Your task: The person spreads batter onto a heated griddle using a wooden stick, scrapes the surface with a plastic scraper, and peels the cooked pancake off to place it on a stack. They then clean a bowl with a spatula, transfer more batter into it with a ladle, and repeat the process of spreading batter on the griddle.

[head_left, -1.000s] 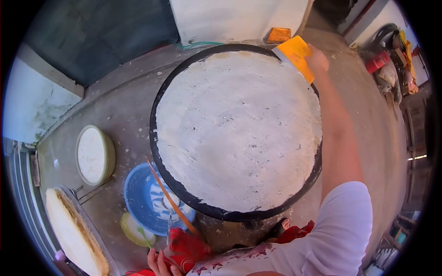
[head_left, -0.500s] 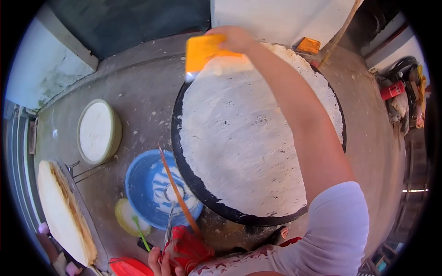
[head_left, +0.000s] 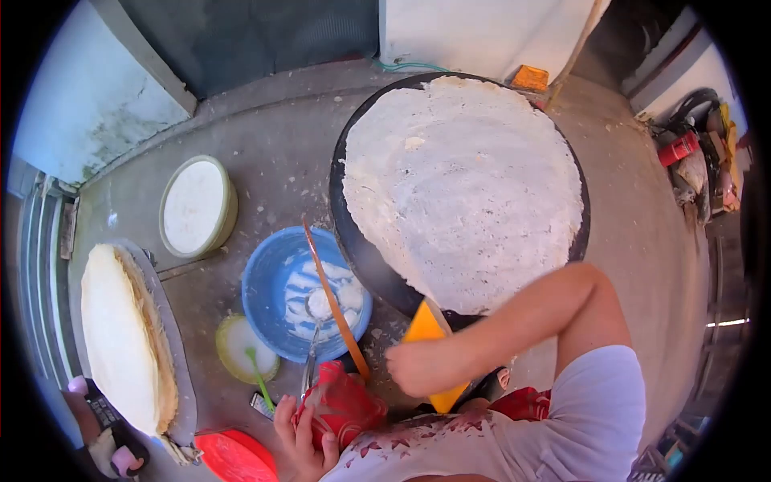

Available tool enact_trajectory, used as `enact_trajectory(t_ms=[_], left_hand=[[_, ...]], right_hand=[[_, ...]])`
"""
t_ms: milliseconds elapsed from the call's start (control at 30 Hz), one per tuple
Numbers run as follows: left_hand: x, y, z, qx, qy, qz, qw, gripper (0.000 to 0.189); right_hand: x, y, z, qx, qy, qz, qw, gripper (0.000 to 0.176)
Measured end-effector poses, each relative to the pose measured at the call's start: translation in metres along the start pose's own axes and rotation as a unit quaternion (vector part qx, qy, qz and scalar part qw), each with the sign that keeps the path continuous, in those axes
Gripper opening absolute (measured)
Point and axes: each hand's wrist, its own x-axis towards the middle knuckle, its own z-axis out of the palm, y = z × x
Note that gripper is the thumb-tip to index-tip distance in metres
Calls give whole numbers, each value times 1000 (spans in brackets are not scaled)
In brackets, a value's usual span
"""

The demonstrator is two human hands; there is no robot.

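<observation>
My right hand (head_left: pixel 426 365) is closed on a yellow scraper (head_left: pixel 428 325), held at the near edge of a big round black griddle (head_left: pixel 377 273). A thin pale sheet of batter (head_left: pixel 466 189) covers most of the griddle, with an uneven rim. My left hand (head_left: pixel 307 440) is by the red cloth (head_left: pixel 345 406) over my knee, fingers apart and nothing seen in them. Just beyond it, a metal ladle (head_left: pixel 312 353) leans in a blue basin (head_left: pixel 261 321) smeared with white batter. Across that basin lies a long flat wooden stick (head_left: pixel 325 285).
Left stand a tub of white batter (head_left: pixel 193 207) and a stack of thin flatbreads (head_left: pixel 120 337). Near the basin are a small bowl with a green-handled utensil (head_left: pixel 237 353) and a red dish (head_left: pixel 233 456). An orange block (head_left: pixel 530 78) sits behind the griddle.
My right hand has brought the yellow scraper from the griddle's far left edge back to its near edge, close to my body. The view has shifted, and my left hand stays by my knee.
</observation>
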Motion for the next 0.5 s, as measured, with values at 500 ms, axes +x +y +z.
enact_trajectory(t_ms=[500], left_hand=[[-43,-3,5,-72,43,21,996,30]], right_hand=[[-310,-80,77,74,637,732,229,41]])
